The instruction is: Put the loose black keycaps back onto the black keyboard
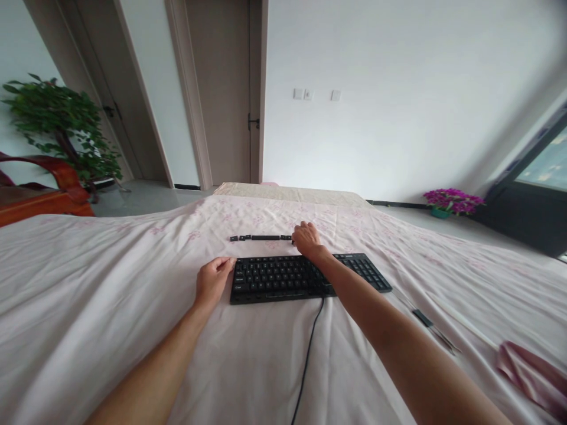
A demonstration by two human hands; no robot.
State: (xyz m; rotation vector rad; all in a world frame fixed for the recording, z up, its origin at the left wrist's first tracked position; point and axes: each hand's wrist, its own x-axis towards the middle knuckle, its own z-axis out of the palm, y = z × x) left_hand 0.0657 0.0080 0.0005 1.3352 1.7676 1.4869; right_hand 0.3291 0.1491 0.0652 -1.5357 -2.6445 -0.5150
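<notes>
A black keyboard lies on the pale pink cloth, with its cable side towards me. Along its near edge, the row beside the cable shows no keycaps. My left hand is closed at the keyboard's left end, thumb and fingers pressed together on its far corner. Beyond the keyboard lies a line of loose black keycaps with a spacebar in the middle. At the right end of that line, my right hand is closed with curled fingers; a bit of a dark keycap shows under the fingertips. My right forearm hides part of the keyboard.
A wire keycap puller with a black handle lies right of the keyboard. The black cable runs towards me. Dark pink fabric lies at the right. A wooden chair and plant stand left; purple flowers stand right.
</notes>
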